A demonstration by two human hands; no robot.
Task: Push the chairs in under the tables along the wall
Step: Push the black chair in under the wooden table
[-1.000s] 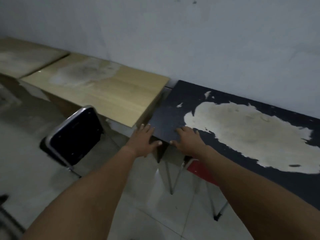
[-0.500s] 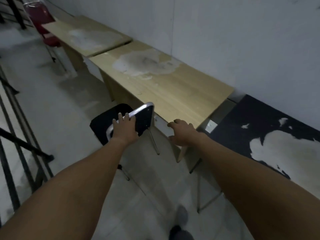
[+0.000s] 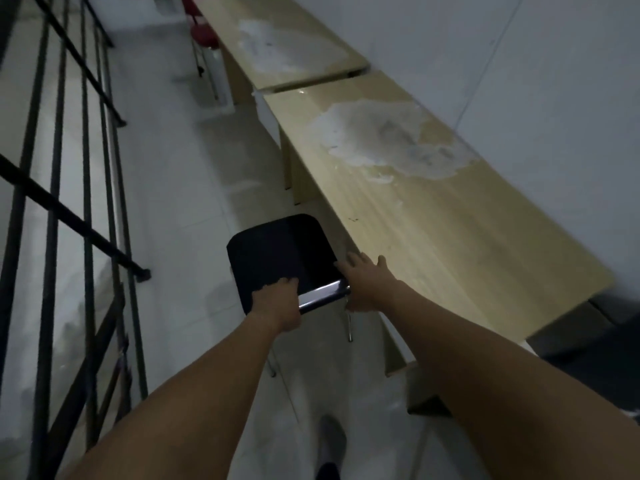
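Observation:
A black chair point(image 3: 280, 252) with a chrome frame stands on the floor beside the near wooden table point(image 3: 433, 216), its seat out in the aisle. My left hand point(image 3: 275, 303) grips the top of the chair's backrest at its left end. My right hand point(image 3: 367, 280) lies at the right end of the backrest with its fingers spread, close to the table's edge; whether it grips the frame is unclear. A second wooden table point(image 3: 287, 39) continues along the wall further on. A red chair point(image 3: 202, 38) stands beside that far table.
A black metal railing point(image 3: 69, 188) runs along the left of the narrow tiled aisle. A dark table point(image 3: 609, 348) starts at the right edge. The white wall point(image 3: 519, 64) backs the tables. My foot point(image 3: 330, 441) shows at the bottom.
I turned left from the dark table to the wooden one. My left hand took hold of the black chair's backrest, and my right hand came off the table's edge to the backrest's right end.

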